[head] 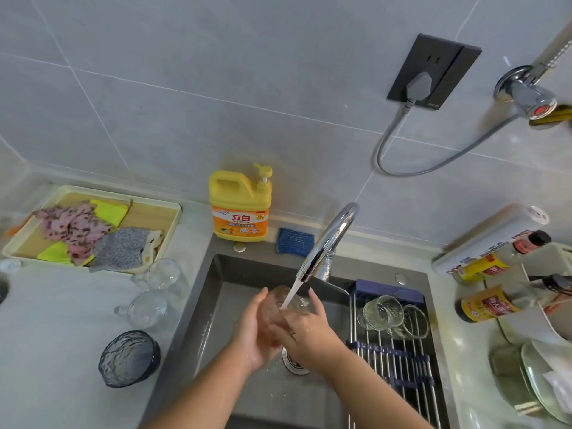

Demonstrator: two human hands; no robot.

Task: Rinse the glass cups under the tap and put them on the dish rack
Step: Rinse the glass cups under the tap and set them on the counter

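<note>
Left hand (257, 331) and right hand (309, 331) are both gripping one glass cup (301, 302) under the running tap (328, 236) over the sink (235, 274); two cups (382, 311) are lying on the dish rack (393, 357), and two more cups (164, 274) are waiting, apparently unrinsed, on the worktop (46, 320).

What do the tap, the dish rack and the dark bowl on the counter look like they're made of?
Tap: polished chrome-like metal, mirror reflections. Dish rack: bare steel-looking rods, likely with dark blue plastic bars. Bowl: tinted, rippled glass, see-through.
</note>
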